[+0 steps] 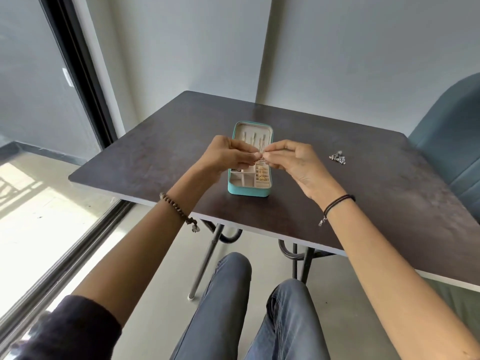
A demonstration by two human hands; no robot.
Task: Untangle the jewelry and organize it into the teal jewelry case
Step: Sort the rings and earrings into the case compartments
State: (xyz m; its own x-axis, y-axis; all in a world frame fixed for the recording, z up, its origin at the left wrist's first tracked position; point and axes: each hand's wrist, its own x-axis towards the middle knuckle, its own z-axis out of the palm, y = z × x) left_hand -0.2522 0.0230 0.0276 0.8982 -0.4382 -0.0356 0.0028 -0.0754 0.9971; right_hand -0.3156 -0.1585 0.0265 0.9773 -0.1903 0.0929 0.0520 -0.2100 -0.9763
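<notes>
At frame centre, the left hand (228,154) and right hand (291,159) each pinch a thin chain (261,158), held above the open teal jewelry case (235,189) on the worktop (363,203), likely so it drops straight in. A silver jewelry cluster (337,157) waits at right.

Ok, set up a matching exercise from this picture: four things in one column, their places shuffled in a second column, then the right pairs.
Things
1. jewelry case
2. silver pile
3. thin jewelry piece
4. beaded bracelet

Places
A. on the left wrist
B. pinched between the left hand and the right hand
C. open, in the middle of the table
D. loose on the table, right of the case

Pairs: 1-C, 2-D, 3-B, 4-A
</notes>
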